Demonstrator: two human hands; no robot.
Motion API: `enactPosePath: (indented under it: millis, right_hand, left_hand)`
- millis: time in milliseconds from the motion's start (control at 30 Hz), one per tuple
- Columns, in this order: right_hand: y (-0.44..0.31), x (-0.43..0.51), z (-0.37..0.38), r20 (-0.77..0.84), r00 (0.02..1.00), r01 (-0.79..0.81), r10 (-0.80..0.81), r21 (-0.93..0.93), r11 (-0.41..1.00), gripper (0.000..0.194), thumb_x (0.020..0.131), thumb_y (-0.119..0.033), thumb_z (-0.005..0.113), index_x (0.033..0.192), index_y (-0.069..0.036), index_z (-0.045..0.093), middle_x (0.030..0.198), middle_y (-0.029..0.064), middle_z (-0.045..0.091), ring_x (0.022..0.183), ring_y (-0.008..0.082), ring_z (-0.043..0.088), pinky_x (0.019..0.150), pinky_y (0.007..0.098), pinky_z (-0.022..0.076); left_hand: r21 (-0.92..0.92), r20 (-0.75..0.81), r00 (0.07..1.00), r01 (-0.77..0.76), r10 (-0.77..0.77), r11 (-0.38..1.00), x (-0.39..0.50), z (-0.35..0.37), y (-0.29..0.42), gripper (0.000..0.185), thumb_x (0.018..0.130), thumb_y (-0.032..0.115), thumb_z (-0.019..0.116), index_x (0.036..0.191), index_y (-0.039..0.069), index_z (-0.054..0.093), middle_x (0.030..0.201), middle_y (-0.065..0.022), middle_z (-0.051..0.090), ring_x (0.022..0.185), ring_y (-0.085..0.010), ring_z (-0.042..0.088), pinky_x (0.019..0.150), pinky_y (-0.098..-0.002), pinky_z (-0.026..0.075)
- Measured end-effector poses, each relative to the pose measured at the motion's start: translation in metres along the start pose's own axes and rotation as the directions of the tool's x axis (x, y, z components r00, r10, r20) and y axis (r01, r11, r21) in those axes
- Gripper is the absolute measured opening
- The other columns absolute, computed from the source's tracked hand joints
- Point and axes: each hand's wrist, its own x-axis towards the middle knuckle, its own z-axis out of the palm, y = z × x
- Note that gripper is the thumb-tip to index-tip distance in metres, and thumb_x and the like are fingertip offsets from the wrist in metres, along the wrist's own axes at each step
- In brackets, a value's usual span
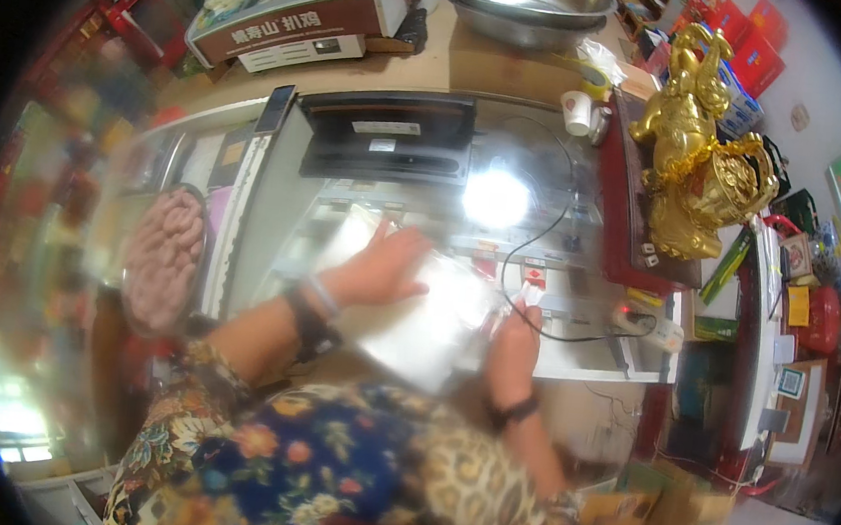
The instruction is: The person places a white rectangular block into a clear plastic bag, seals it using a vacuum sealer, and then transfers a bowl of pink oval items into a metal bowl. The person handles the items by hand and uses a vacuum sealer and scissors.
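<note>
A white sheet-like packet with a clear plastic sleeve [422,330] lies slanted over the near edge of a glass-topped counter [577,362]. My left hand [382,267] rests on its upper left part, palm down and fingers spread. At the packet's right edge, my right hand [516,342] has its fingers closed on a small white piece [532,295], blurred, perhaps paper or plastic. Just beyond those fingers a small red and white card or pack [534,272] shows on or under the glass. A black cable [511,259] loops past the right hand.
Behind the hands stands a black device [386,139], with a smartphone [276,110] left of it. A golden elephant figure [681,150] stands on a dark red box at right, near a power strip [651,331]. A paper cup [575,112] and steel basins [526,2] are farther back.
</note>
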Motion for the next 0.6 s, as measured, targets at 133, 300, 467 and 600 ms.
enactPosePath:
  millis: [133, 300, 467, 600]
  right_hand:
    - [0.006, 0.049, 0.025, -0.035, 0.996, -0.077, 0.08, 0.076, 0.994, 0.024, 0.096, 0.002, 0.059, 0.118, 0.008, 0.066, 0.108, 0.0248, 0.063, 0.102, 0.0439, 0.061, 0.091, 0.0519, 0.0497]
    - [0.007, 0.049, 0.022, 0.016, 1.0, -0.013, 0.012, 0.108, 0.994, 0.026, 0.095, 0.003, 0.056, 0.117, 0.006, 0.069, 0.114, 0.0272, 0.064, 0.109, 0.0456, 0.061, 0.095, 0.0519, 0.0502]
    - [-0.013, 0.024, 0.038, 0.102, 0.994, 0.026, -0.033, 0.065, 0.998, 0.025, 0.097, 0.002, 0.053, 0.116, 0.006, 0.069, 0.112, 0.028, 0.065, 0.103, 0.0462, 0.064, 0.087, 0.0519, 0.0536]
    - [-0.012, 0.069, 0.061, -0.058, 0.995, -0.081, 0.082, 0.025, 0.996, 0.022, 0.097, 0.001, 0.052, 0.109, 0.008, 0.069, 0.11, 0.0284, 0.066, 0.1, 0.0461, 0.065, 0.083, 0.0509, 0.0545]
  left_hand:
    - [-0.051, -0.076, 0.996, -0.053, 0.049, 0.997, -0.019, 0.022, -0.008, 0.061, 0.089, 0.032, 0.08, 0.135, 0.0, 0.056, 0.132, -0.0209, 0.057, 0.132, -0.0411, 0.052, 0.129, -0.0629, 0.02]
    - [-0.043, -0.168, 0.982, -0.098, 0.09, 0.994, -0.056, 0.035, -0.026, 0.056, 0.088, 0.032, 0.081, 0.128, 0.0, 0.057, 0.13, -0.0221, 0.058, 0.128, -0.042, 0.053, 0.125, -0.0607, 0.028]
    - [-0.158, -0.108, 0.992, 0.044, -0.061, 0.987, -0.089, 0.018, -0.044, 0.055, 0.087, 0.032, 0.081, 0.125, -0.001, 0.058, 0.125, -0.0237, 0.062, 0.119, -0.0433, 0.058, 0.108, -0.0506, 0.046]
    - [-0.128, -0.046, 0.995, 0.085, -0.091, 0.988, -0.1, 0.005, -0.06, 0.049, 0.088, 0.034, 0.08, 0.119, 0.0, 0.063, 0.121, -0.023, 0.066, 0.113, -0.0423, 0.063, 0.097, -0.0477, 0.052]
